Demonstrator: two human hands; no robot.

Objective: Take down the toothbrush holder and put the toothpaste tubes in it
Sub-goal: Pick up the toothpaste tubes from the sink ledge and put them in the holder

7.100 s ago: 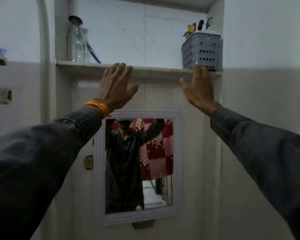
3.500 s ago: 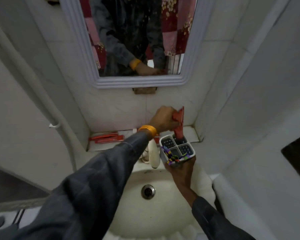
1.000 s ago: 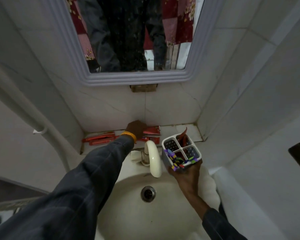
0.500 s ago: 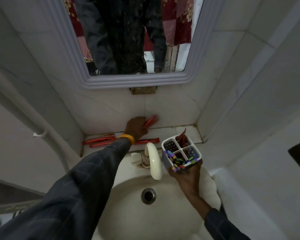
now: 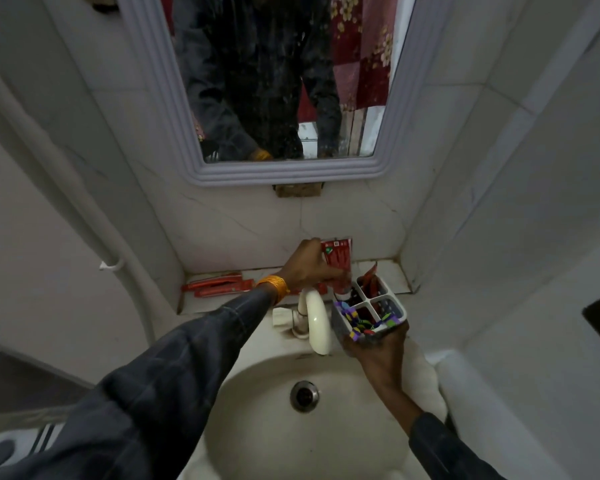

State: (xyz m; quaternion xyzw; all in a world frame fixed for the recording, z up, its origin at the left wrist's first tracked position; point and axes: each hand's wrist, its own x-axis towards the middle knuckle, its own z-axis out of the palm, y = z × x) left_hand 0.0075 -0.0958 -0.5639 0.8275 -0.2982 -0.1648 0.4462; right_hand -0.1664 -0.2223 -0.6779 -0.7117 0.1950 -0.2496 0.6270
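Over the sink, a red toothpaste tube goes cap-down into the toothbrush holder.

Just right of the tap, the right hand is closed around the base of the white four-compartment holder, holding it up above the sink's rim. Above the tap, the left hand, with an orange band at the wrist, grips the tube upright by its middle, flat crimped end on top, lower end at the holder's rear-left compartment. A second red tube already stands in the rear-right compartment, and coloured toothbrushes fill the front-left one. Left of the tap, more red tubes lie flat on the ledge against the wall. Above the tap hangs a mirror in a white frame.
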